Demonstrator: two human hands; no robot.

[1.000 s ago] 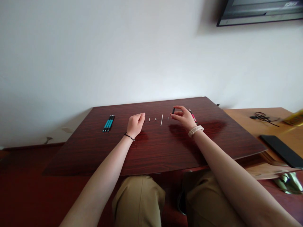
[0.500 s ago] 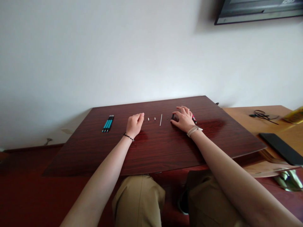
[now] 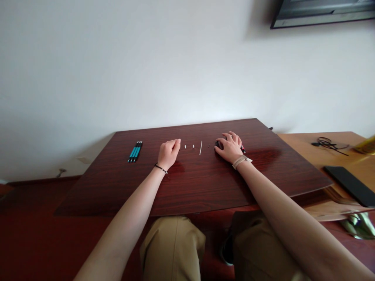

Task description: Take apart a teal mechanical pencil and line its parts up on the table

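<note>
White wall stands behind the dark wood tabletop [image 3: 190,183]. Right hand [image 3: 230,147] lies flat, fingers spread, touching a small black pen part [image 3: 217,144]. Left hand [image 3: 168,153] rests curled shut, holding nothing I can see. White refill [image 3: 200,148] lies between them. Teal pens [image 3: 135,151] sit far left.

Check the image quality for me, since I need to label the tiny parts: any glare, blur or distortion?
Head view: a glossy sheen on the dark red wooden table beside the right hand; the small white parts are too tiny to resolve; the yellow object at the right edge is blurred; the table's edges splay from wide-angle distortion.
</note>
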